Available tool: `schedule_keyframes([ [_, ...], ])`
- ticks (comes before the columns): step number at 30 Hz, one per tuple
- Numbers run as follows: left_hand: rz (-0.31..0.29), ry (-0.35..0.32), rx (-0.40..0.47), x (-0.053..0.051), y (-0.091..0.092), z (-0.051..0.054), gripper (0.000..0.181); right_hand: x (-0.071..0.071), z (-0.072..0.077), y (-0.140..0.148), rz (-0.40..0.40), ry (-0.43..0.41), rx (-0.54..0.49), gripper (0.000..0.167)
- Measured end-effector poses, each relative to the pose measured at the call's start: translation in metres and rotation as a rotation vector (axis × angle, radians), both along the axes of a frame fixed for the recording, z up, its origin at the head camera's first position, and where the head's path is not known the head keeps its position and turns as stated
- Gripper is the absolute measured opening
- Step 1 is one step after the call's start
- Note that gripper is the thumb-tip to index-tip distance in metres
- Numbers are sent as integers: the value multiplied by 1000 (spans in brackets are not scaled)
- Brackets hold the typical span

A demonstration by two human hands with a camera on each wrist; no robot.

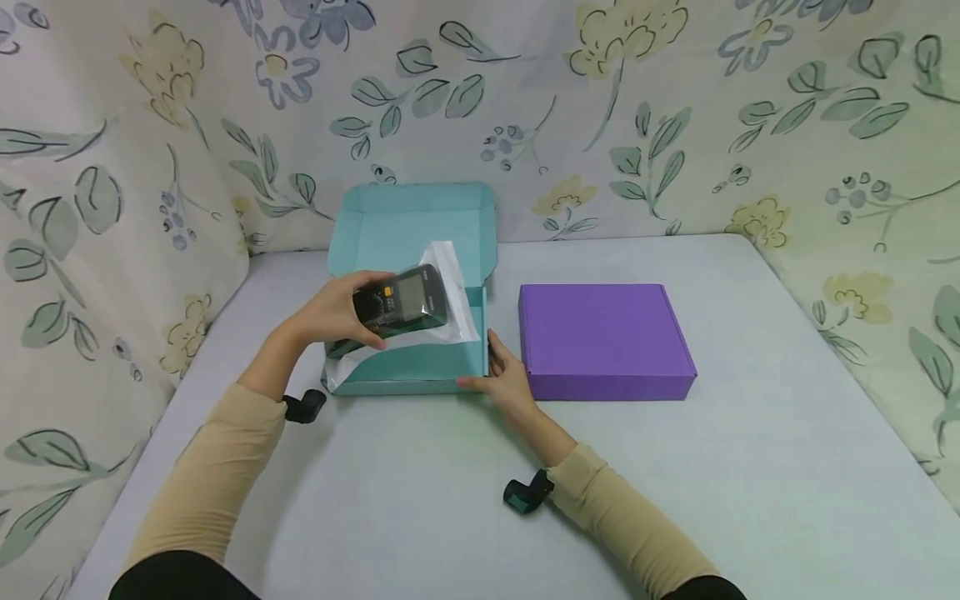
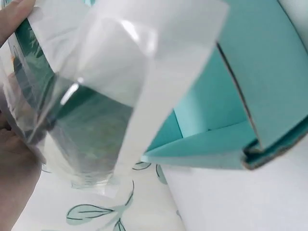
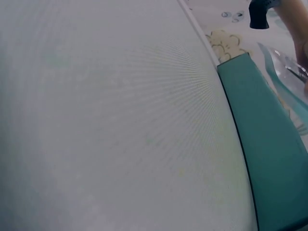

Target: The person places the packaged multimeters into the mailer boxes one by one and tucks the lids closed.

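My left hand grips a black digital multimeter with a grey screen, wrapped in a clear and white plastic bag. It is held tilted above the teal cardboard box, whose lid stands raised at the back. In the left wrist view the bag hangs beside the box wall. At the box's front right corner, my right hand holds the edge, thumb at the front and fingers along the side. The right wrist view shows the box's front wall but not the right fingers.
A closed purple box lies to the right of the teal one, a narrow gap apart. Both sit on a white table. Floral cloth hangs behind the table and along its sides.
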State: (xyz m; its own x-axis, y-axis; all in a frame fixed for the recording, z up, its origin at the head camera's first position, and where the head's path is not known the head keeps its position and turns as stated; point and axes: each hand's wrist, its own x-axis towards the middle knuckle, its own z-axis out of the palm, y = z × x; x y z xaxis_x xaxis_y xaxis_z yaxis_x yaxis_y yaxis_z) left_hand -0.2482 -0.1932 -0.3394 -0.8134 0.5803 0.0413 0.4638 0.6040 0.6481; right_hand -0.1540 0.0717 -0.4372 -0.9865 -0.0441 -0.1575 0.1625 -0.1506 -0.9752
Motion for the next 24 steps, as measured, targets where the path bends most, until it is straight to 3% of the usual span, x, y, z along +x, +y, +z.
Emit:
schedule_keyframes([
  [11, -31, 10, -58, -6, 10, -5, 100, -1, -1, -1, -3, -6, -8, 99],
  [24, -116, 12, -107, -13, 19, -15, 98, 0, -1, 1, 12, 8, -24, 98],
])
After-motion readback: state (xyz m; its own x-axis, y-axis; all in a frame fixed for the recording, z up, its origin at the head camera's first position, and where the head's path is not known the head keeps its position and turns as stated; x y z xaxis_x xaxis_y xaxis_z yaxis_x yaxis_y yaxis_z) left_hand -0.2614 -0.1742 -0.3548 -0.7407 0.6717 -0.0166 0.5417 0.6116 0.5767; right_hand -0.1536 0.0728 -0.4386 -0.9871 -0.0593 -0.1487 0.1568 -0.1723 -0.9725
